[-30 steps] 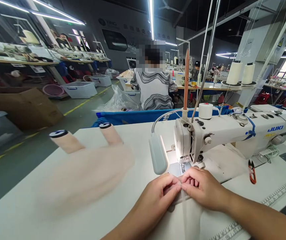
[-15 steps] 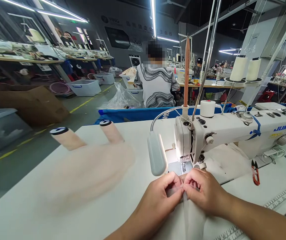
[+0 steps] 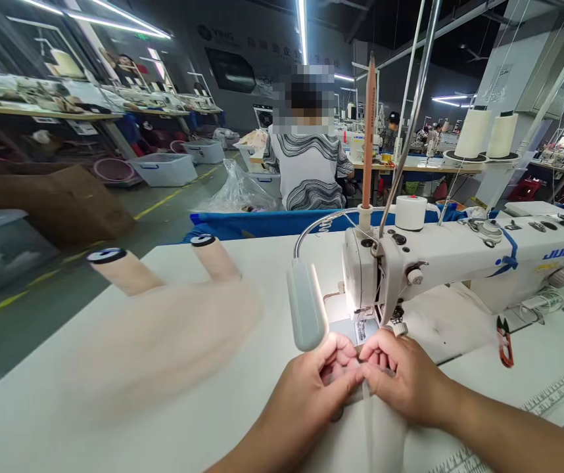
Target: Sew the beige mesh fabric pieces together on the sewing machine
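Note:
My left hand (image 3: 311, 391) and my right hand (image 3: 403, 378) meet just in front of the presser foot (image 3: 361, 326) of a white JUKI sewing machine (image 3: 459, 263). Both pinch the top edge of a thin sheer strip of fabric (image 3: 383, 427) that trails down toward me over the white table (image 3: 242, 420). Fingertips of the two hands touch. The machine's grey lamp (image 3: 304, 305) hangs just left of the needle and above my left hand.
A pile of pale pink mesh (image 3: 164, 341) and two pink thread cones (image 3: 119, 269) lie at the left. Red thread snips (image 3: 503, 341) rest right of the machine. A person in a striped top (image 3: 309, 167) sits ahead with their back turned. Bins and cartons line the aisle.
Both hands have crept a little forward toward the presser foot with the strip, and the view has shifted slightly.

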Action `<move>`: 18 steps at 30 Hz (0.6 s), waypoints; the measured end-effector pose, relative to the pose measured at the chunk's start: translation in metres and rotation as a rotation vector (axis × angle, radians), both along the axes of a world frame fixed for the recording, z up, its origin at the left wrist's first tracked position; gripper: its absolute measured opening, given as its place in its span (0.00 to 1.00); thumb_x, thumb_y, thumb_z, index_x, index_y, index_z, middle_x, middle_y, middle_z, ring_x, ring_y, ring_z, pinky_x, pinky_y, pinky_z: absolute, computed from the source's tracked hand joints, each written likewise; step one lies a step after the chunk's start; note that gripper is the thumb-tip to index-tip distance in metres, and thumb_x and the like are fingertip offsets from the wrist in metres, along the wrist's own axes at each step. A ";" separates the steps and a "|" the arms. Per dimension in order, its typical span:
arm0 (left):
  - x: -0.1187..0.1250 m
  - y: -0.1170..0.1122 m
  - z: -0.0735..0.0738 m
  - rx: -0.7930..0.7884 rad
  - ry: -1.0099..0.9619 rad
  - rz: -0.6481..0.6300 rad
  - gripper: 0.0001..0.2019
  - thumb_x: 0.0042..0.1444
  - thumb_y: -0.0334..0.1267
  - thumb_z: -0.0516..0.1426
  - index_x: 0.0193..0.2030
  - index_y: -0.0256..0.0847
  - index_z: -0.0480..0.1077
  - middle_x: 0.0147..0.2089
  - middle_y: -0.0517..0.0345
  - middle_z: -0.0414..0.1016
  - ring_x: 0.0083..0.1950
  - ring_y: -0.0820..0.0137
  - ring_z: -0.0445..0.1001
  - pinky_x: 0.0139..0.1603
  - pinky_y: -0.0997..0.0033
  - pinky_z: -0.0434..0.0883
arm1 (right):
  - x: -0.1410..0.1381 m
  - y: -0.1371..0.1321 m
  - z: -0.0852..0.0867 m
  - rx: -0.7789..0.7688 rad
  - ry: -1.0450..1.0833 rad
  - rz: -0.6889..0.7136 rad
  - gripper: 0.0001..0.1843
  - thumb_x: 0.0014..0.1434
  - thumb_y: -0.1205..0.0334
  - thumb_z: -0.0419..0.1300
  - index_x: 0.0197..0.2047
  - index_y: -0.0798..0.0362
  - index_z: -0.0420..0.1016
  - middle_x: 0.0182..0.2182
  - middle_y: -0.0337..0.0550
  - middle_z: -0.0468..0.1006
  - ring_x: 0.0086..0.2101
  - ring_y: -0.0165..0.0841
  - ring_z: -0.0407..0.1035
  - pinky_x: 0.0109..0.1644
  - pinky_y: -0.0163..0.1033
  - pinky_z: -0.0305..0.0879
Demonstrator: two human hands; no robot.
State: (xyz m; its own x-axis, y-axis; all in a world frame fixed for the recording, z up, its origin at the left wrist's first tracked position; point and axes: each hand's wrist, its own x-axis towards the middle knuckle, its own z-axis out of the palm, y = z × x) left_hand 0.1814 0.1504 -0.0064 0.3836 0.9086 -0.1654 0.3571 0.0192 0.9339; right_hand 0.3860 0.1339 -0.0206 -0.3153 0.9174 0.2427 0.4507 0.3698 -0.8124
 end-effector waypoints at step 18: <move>0.001 -0.002 0.005 0.084 0.039 -0.080 0.17 0.62 0.56 0.58 0.41 0.44 0.77 0.32 0.60 0.74 0.31 0.67 0.67 0.30 0.69 0.68 | 0.005 0.001 0.006 0.015 -0.010 0.063 0.03 0.66 0.66 0.60 0.39 0.48 0.71 0.34 0.37 0.78 0.32 0.33 0.67 0.38 0.38 0.63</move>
State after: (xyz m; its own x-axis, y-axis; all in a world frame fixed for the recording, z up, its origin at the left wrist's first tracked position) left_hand 0.1824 0.1488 -0.0018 0.4506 0.8864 -0.1062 0.3904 -0.0887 0.9164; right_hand 0.3907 0.1354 -0.0148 -0.3749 0.8919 0.2529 0.4345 0.4100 -0.8019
